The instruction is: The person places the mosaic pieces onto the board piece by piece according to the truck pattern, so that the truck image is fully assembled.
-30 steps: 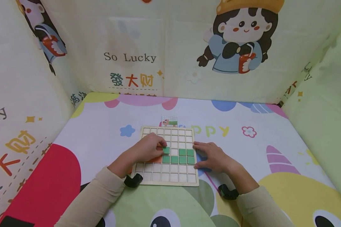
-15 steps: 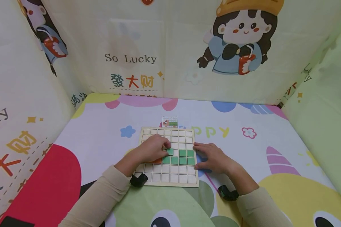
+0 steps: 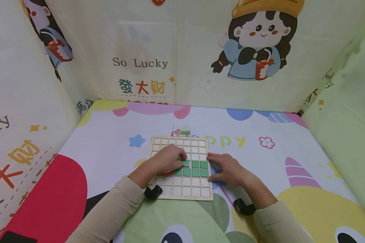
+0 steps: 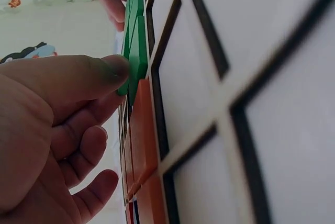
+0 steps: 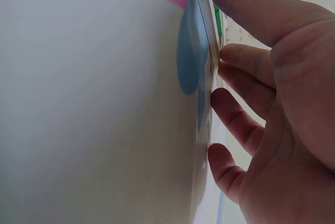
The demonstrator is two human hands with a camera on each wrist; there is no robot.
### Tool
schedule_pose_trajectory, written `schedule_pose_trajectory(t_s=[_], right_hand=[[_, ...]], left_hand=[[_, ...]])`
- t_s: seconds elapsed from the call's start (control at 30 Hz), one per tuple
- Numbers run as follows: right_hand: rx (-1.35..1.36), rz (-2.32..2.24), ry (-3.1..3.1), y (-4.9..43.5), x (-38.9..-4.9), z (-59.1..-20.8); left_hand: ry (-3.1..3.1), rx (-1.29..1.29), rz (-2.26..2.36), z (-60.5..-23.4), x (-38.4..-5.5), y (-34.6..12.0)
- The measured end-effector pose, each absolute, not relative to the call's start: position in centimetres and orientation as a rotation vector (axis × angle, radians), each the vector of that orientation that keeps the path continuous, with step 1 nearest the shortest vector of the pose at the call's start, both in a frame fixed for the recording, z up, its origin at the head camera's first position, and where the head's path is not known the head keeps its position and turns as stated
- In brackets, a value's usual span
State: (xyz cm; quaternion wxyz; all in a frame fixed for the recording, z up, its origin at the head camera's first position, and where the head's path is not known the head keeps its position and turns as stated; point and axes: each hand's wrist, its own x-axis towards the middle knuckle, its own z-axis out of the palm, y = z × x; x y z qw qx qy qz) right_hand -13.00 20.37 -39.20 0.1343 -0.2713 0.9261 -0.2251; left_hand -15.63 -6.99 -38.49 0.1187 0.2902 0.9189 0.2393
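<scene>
A wooden grid board (image 3: pixel 182 197) with square cells lies on the table. My left hand (image 3: pixel 167 158) pinches a green square tile (image 3: pixel 186 163) between thumb and fingers, right at a cell left of two green tiles (image 3: pixel 199 164). Below runs a row of green tiles (image 3: pixel 191 172), with orange tiles (image 3: pixel 169 173) at its left, partly hidden by the hand. In the left wrist view the thumb (image 4: pixel 99 75) presses against green at the board's surface. My right hand (image 3: pixel 228 168) rests with extended fingers at the board's right edge; the right wrist view shows its fingertips along that edge (image 5: pixel 209 30).
A small card (image 3: pixel 181 130) with a gridded, coloured picture lies just behind the board. The tabletop cloth (image 3: pixel 109 135) carries printed shapes. Patterned cloth walls (image 3: pixel 194 50) rise at the back and both sides. Each wrist wears a black device (image 3: pixel 244 206).
My left hand has slid rightward over the board, carrying the green tile from above the orange and green row's joint to beside the two green tiles. The right hand has stayed still.
</scene>
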Motion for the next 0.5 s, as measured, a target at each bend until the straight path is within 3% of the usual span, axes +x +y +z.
schedule_pose_trajectory(t_s=[0.5], right_hand=[[-0.781,-0.653,2.687,20.31,-12.89,-39.02]], left_hand=[[2.687,0.861,0.649,-38.07,-15.55,-6.25]])
